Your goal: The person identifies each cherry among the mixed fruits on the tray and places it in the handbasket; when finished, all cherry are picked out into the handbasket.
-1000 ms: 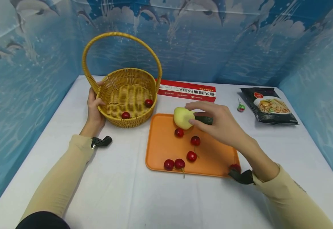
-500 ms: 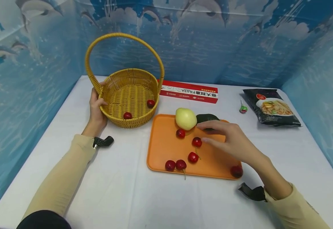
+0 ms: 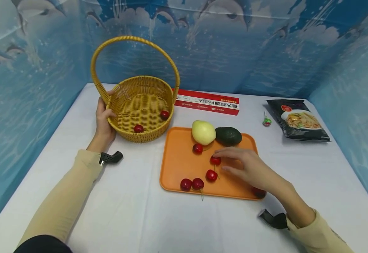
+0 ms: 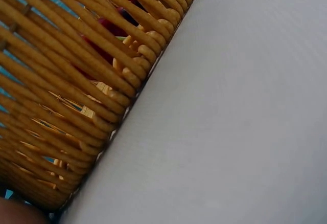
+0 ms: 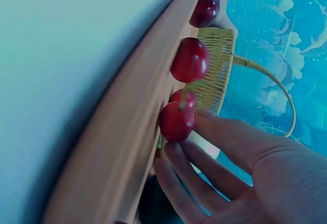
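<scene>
At the left rim of the yellow wicker basket (image 3: 141, 105), my left hand (image 3: 104, 121) grips the side, thumb on the rim; two cherries lie inside. The left wrist view shows the basket weave (image 4: 76, 65) close up. My right hand (image 3: 253, 168) hovers over the orange tray (image 3: 177, 158), thumb and fingers parted beside a cherry (image 3: 215, 160); whether they touch it I cannot tell. Another cherry (image 3: 211, 175) lies just nearer. In the right wrist view, cherries (image 5: 177, 121) appear by the fingertips of the right hand (image 5: 255, 168).
A yellow-green fruit (image 3: 203, 133) and a dark green avocado (image 3: 228, 136) sit along the tray's back edge, with more cherries (image 3: 185, 184) on the tray. Behind lies a red pasta box (image 3: 207, 102). A lollipop (image 3: 267, 121) and a black food packet (image 3: 302, 121) are at the right.
My right hand has moved away from the yellow-green fruit and avocado, toward the front, down to the cherries. The left hand still grips the basket.
</scene>
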`<state>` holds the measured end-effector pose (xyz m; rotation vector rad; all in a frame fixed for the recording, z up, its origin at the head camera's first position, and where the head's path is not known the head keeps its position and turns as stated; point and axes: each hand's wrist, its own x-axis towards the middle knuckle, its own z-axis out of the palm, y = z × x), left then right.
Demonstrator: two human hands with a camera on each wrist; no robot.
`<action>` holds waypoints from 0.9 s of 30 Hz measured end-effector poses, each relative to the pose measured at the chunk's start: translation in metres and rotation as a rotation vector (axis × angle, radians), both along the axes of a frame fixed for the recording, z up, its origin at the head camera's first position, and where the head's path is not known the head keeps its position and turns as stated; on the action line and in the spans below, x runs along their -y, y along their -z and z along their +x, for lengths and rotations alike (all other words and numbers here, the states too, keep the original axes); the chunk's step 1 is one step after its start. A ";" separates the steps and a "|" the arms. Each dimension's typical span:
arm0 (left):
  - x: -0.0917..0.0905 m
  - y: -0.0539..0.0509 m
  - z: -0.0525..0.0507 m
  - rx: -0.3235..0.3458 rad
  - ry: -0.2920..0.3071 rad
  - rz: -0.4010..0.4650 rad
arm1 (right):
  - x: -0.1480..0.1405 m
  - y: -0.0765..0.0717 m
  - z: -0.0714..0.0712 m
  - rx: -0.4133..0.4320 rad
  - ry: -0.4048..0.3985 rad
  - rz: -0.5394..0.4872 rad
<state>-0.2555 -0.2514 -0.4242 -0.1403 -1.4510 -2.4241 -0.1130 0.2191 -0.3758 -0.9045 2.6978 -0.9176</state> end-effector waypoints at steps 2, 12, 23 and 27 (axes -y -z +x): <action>0.000 0.000 0.000 0.002 -0.004 -0.001 | 0.001 0.002 0.001 -0.010 -0.014 0.007; -0.001 -0.003 -0.001 0.013 -0.006 -0.011 | 0.002 0.006 0.001 -0.009 -0.014 0.014; -0.002 0.000 0.000 0.021 -0.012 -0.016 | 0.006 -0.013 -0.006 -0.158 0.052 -0.086; -0.002 -0.002 0.000 0.018 -0.012 -0.017 | 0.014 -0.029 -0.016 -0.189 0.039 -0.069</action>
